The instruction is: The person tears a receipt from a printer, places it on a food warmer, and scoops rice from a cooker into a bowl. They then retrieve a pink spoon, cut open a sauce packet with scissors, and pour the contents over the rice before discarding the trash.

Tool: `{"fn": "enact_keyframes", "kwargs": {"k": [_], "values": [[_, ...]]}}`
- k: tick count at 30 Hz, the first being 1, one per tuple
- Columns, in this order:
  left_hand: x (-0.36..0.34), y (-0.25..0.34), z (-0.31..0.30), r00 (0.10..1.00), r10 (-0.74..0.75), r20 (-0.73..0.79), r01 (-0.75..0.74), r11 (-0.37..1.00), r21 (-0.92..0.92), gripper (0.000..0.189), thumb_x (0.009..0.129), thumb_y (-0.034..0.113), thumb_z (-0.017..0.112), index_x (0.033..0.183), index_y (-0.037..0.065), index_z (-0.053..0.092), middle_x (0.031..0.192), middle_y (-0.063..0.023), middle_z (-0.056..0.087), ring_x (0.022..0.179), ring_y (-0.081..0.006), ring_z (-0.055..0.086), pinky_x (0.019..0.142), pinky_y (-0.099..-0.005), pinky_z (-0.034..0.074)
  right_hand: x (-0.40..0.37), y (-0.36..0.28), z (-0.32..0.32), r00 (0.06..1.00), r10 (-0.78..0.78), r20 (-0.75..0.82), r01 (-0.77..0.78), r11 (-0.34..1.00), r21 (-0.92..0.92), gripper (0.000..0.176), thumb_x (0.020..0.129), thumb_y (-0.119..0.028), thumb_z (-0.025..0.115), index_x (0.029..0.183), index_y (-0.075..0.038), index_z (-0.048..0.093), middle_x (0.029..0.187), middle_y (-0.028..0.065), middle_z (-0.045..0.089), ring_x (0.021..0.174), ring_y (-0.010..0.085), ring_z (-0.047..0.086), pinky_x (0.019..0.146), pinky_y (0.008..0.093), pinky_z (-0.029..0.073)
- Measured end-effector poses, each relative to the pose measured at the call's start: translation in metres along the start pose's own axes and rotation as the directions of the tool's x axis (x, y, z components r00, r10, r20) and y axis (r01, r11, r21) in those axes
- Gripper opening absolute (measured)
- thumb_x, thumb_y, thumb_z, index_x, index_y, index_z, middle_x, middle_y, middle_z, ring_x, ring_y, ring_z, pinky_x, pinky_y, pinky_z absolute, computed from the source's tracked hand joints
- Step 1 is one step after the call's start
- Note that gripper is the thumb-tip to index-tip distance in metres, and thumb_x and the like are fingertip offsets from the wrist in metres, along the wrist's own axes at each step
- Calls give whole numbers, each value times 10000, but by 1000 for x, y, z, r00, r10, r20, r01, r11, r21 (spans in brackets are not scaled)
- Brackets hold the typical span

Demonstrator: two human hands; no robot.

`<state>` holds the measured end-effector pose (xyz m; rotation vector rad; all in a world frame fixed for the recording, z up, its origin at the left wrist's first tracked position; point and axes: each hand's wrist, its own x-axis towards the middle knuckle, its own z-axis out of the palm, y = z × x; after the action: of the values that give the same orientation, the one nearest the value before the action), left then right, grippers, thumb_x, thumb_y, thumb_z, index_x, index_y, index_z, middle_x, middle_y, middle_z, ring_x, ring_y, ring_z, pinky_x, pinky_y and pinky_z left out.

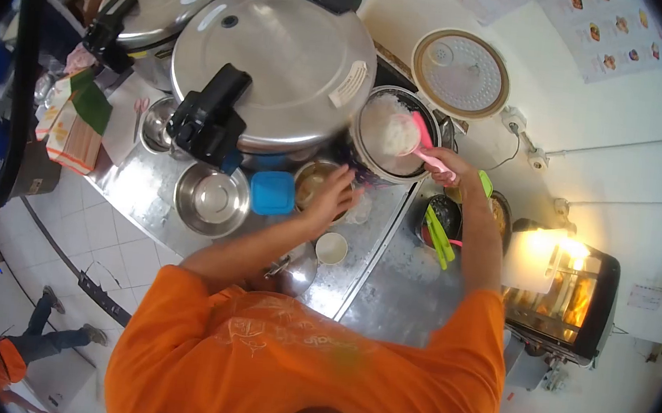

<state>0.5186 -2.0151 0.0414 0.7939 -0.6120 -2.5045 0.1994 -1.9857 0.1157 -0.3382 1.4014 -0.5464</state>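
Observation:
My right hand (445, 168) is wrapped round the handle of a pink rice scoop (433, 160), reaching in over the right side of a rice cooker (366, 159). White rice (400, 136) is heaped at the scoop's end, inside the pot. My left hand (331, 202), fingers stretched out, is over the right part of a round metal bowl (307, 173) in front of the cooker. That bowl is partly hidden by the hand. A small pale cup (331, 248) stands close below it. Beside the bowl is a blue square-shaped container (272, 193).
Two large lidded steel cookers (273, 67) fill the back left. Metal bowls (211, 200) stand at the left. A round lid (461, 73) leans by the wall. Green tongs (440, 238) rest on a dark pot, near a glowing oven (560, 295). Another person (35, 337) is at lower left.

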Motion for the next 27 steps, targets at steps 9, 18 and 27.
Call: {"fn": "enact_keyframes", "kwargs": {"k": [9,18,27], "values": [[-157,26,-247,259,709,-656,-123,698,706,591,833,277,667,1271,-5,388,1122,-129,450,1019,-230,442,859,-357,397,47,77,12,849,-428,-310,520,569,637,171,952,-223,470,1043,-81,496,574,-14,436,332,44,334,245,181,240],[-143,10,-363,748,367,-553,21,820,572,357,834,203,632,1075,0,463,985,-109,543,870,-232,586,738,-334,522,-21,174,215,847,-505,-167,391,378,839,387,995,-332,342,1265,-68,428,624,65,509,284,98,328,222,230,244],[-222,123,-382,762,359,-540,-61,869,491,499,797,68,619,1255,-33,450,950,-163,603,771,-247,645,570,-333,591,26,217,397,860,-408,307,-224,238,945,508,992,-453,274,744,-63,485,372,15,287,265,133,272,244,252,243]]}}
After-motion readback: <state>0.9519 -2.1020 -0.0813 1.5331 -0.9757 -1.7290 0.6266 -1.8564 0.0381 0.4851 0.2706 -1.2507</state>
